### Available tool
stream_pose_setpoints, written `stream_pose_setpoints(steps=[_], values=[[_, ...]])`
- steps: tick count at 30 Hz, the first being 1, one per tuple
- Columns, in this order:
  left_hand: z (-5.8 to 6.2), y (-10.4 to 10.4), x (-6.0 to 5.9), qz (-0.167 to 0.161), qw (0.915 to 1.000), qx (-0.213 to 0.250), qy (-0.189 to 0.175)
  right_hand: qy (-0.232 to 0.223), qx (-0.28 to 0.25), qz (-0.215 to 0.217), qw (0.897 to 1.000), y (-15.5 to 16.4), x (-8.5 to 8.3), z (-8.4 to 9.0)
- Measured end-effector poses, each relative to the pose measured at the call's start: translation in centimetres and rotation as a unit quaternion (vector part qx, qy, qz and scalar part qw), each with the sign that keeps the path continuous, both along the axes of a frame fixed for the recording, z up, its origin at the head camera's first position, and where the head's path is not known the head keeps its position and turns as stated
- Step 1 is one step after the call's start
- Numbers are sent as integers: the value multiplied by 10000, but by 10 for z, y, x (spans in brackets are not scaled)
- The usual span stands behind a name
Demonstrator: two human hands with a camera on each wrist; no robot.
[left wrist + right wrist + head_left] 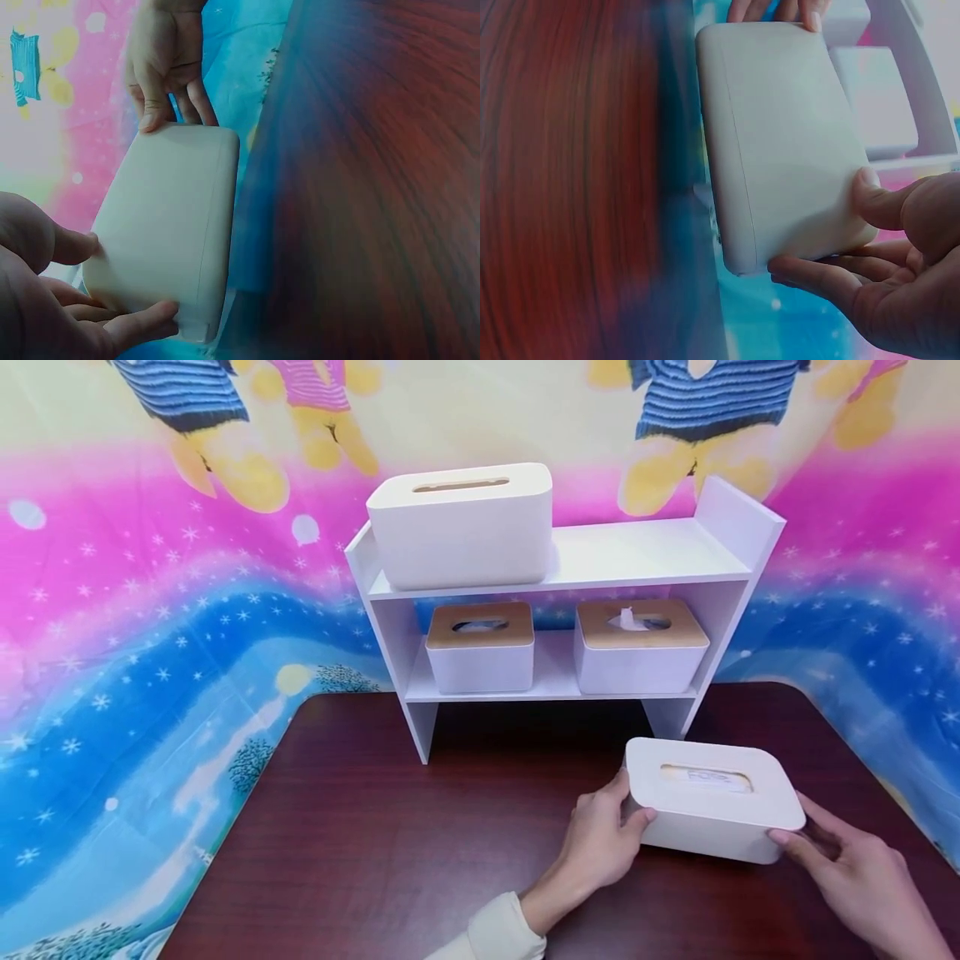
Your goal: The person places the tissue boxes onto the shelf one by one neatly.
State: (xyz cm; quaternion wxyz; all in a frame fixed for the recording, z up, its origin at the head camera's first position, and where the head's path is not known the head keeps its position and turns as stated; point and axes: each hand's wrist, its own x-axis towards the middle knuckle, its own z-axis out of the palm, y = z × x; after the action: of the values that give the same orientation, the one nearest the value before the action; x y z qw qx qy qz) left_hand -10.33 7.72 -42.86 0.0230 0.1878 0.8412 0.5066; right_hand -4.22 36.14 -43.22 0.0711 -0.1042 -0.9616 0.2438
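Observation:
Both hands hold a white tissue box with a slot in its lid, at the right of the table. Something pale with print on it shows through the slot. My left hand grips the box's left end, thumb on the front side. The right hand holds the opposite end, its thumb at the front corner. In the left wrist view the front side of the box faces the camera, and it looks raised off the table. The right wrist view shows the right hand with thumb and fingers spread around the box's end.
A white two-tier shelf stands at the back of the dark wooden table. A large white tissue box sits on its top left. Below are two wood-lidded tissue boxes, a left one and a right one. A patterned cloth hangs behind.

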Motion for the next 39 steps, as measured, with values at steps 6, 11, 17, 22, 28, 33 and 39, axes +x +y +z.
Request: stream_pose_setpoints(steps=[6,11,17,22,28,33,39], values=[[3,-25,0,150,9998,-3,153,86,-62,148,9998,-24,-3,5],[4,-45,-1,262,9994,-2,216,221,-191,432,9986,-38,-10,12],[7,-66,-1,369,9992,24,176,512,-286,678,9960,-57,-16,13],[10,-83,-1,374,9992,65,-96,719,-362,769,9938,-72,-19,11],[9,-102,0,429,9990,76,-108,1049,-458,916,9892,-90,-21,6],[5,-116,0,474,9988,-9,141,1234,-610,965,9858,-104,-22,5],[5,-125,0,695,9968,311,251,1425,-668,997,9825,-115,-24,6]])
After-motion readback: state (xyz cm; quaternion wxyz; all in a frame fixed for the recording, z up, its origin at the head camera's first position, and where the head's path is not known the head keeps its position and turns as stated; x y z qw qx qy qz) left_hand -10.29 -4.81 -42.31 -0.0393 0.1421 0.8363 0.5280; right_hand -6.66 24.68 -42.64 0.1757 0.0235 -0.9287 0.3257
